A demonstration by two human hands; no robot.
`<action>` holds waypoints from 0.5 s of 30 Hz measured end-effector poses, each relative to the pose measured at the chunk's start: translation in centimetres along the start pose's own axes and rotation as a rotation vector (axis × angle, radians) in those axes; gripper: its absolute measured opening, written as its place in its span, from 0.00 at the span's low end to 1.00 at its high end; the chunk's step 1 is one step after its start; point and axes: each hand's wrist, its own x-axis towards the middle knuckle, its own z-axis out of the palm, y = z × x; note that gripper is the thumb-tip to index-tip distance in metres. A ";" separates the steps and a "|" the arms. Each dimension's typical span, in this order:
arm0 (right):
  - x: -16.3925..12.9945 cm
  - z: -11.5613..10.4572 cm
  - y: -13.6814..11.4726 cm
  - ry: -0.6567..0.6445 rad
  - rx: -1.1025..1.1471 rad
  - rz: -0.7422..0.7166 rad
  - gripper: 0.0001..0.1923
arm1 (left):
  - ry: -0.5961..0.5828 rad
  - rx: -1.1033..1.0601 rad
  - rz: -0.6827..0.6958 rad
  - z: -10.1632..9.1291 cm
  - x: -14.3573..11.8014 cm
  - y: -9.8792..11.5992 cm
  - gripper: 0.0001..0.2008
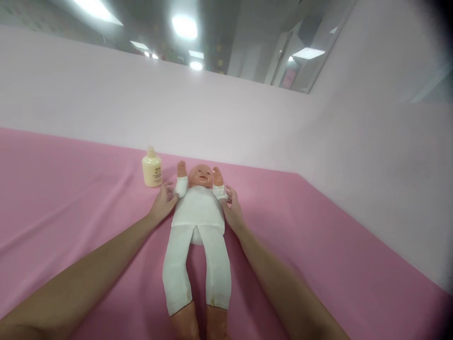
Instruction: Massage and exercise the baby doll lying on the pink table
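Note:
A baby doll (pixel 197 208) lies on its back with its head away from me, its face up and both forearms raised. White cloth covers its trunk, arms and legs; the lower legs are bare and run off the bottom edge. At the doll's elbow on the left is my left hand (pixel 164 200), thumb in front and fingers curled beside the sleeve. My right hand (pixel 232 208) grips the other elbow in the same way, its fingertips at the sleeve cuff. Both holds look light, and some finger contact is hidden behind the sleeves.
A pale yellow bottle (pixel 152 171) with dark print stands upright just beyond my left hand. The pink sheet (pixel 88 189) under the doll has creases on the left. A white wall (pixel 226 123) rises behind, with a reflective panel (pixel 244 42) above and another wall at the right.

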 end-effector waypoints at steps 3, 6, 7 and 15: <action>-0.1 0.0 0.4 0.037 -0.070 -0.044 0.27 | 0.010 0.088 0.100 0.1 0.3 -0.5 0.22; 0.1 -0.1 1.2 0.037 -0.161 -0.053 0.24 | 0.012 0.148 0.151 0.1 0.8 -1.0 0.19; 0.2 -0.1 1.4 0.024 -0.195 -0.054 0.24 | 0.015 0.172 0.156 0.1 0.9 -1.1 0.19; 0.5 -0.4 1.8 -0.020 -0.371 0.018 0.22 | -0.027 0.273 0.018 0.0 0.9 -1.4 0.22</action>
